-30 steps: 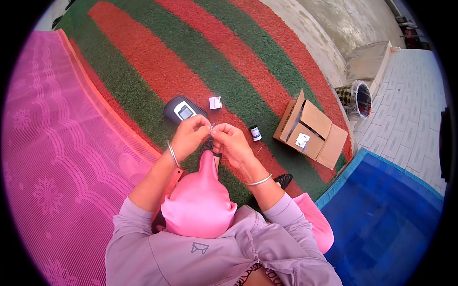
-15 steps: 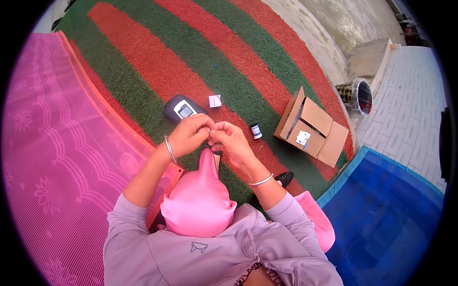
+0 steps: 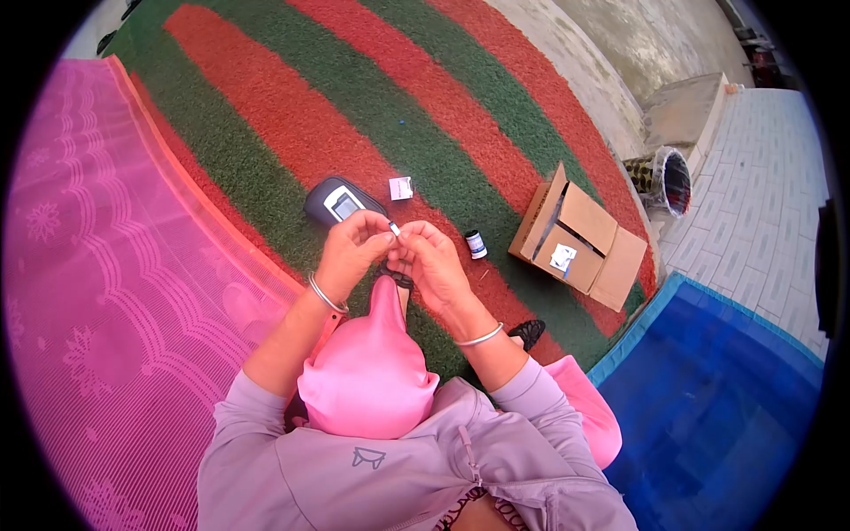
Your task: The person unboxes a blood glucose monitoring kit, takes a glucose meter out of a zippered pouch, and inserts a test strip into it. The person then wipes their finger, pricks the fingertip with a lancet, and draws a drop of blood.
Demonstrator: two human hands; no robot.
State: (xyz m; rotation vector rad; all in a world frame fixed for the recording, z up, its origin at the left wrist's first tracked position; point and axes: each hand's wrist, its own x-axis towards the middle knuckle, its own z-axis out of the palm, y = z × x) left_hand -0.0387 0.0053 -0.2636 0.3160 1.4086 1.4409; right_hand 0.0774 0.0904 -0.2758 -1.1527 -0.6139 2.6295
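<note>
My left hand (image 3: 354,250) and my right hand (image 3: 430,264) meet above my knee, fingers pinched. Between their fingertips is a small white strip with a dark end (image 3: 394,227), which both hands seem to grip. Just beyond my left hand, a white meter with a grey screen (image 3: 343,203) rests on a dark case (image 3: 318,203). A small white box (image 3: 401,188) sits on the turf past the hands. To the right of my right hand lies a small white bottle with a black cap (image 3: 476,244).
An open cardboard box (image 3: 580,239) with a white packet (image 3: 562,257) on it is at the right. Beyond it stands a round patterned bin (image 3: 660,181). A pink mat (image 3: 133,310) covers the left, a blue mat (image 3: 708,389) the lower right. Striped turf (image 3: 354,106) lies ahead.
My fingertips were closed together half a second ago, hiding what they held. They have parted a little, and the small strip now shows between them.
</note>
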